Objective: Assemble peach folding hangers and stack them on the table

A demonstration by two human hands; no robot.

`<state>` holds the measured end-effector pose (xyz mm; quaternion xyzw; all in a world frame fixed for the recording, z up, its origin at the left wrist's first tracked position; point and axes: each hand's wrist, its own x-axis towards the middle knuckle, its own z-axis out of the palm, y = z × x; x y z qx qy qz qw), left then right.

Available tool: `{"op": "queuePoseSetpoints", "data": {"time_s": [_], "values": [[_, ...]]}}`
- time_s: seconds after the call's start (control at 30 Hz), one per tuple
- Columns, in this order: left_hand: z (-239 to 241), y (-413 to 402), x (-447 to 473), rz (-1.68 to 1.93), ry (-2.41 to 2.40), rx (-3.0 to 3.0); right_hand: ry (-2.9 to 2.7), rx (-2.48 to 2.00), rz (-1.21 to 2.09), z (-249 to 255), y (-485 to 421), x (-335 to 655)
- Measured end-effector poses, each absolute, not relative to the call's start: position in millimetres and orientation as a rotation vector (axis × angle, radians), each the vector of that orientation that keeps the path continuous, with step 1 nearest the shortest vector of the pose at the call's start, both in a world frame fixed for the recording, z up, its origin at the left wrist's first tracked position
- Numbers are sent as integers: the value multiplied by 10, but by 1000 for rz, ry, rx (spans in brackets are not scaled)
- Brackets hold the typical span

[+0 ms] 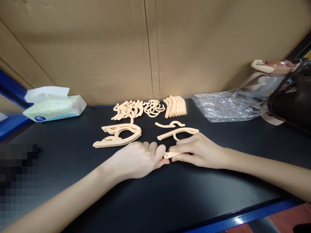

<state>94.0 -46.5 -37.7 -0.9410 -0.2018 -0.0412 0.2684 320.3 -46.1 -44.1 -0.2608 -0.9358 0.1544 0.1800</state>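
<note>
My left hand and my right hand meet at the middle of a dark table. Both are closed round a small peach plastic piece, whose end shows between the fingers. Just behind my right hand lies a curved peach hanger arm and a hook-shaped piece. A stack of assembled peach hangers sits behind my left hand. Farther back are heaps of hooks and a row of straight arms.
A tissue pack stands at the back left. Crumpled clear plastic bags and a dark bag fill the back right. A cardboard wall closes the rear. The table has a blue front edge.
</note>
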Motion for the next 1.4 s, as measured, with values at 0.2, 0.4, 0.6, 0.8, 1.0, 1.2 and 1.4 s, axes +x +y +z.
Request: {"op": "queuePoseSetpoints", "data": {"time_s": [0.2, 0.4, 0.6, 0.8, 1.0, 1.2, 1.4], "values": [[-352, -471, 948, -105, -559, -2523, -2632, -738, 415, -433, -460, 3218], [-340, -474, 948, -125, -542, -2527, -2678, -760, 335, -457, -465, 3213], [-371, -450, 938, -186, -551, -2617, -2692, -747, 193, -494, -475, 3207], [-369, -450, 935, -264, -564, -2671, -2690, -767, 92, -496, -506, 3192], [-340, -467, 951, -266, -574, -2629, -2688, -786, 2, -488, -525, 3190], [-362, -482, 945, -244, -578, -2642, -2713, -777, -80, -499, -531, 3175], [-361, -483, 964, -231, -602, -2685, -2700, -804, -81, -519, -519, 3178]]}}
